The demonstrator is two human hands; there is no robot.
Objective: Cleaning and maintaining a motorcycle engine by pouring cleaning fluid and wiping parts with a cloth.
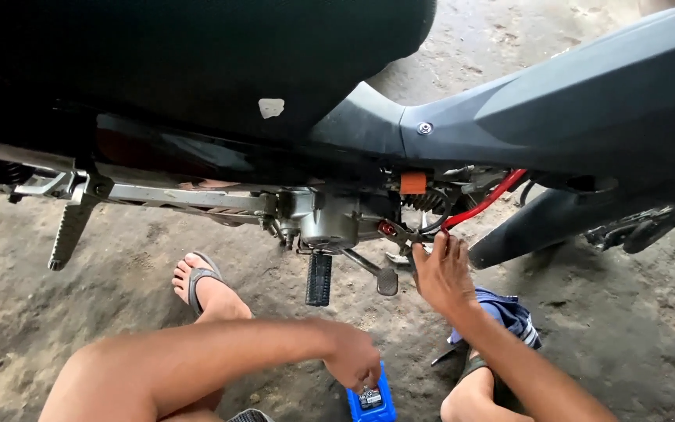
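The left hand (351,357) rests curled on top of a small blue rectangular plastic container (371,402) standing on the ground. The right hand (443,273) reaches up, fingers pinched on a metal part beneath the black motorcycle's grey engine casing (330,223), near the red cable (484,203).

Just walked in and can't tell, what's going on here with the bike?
A person crouches on the dirt floor beside a motorcycle. Their right hand reaches under the body panels to the engine, near a red cable. Their left hand rests on a small blue container on the ground.
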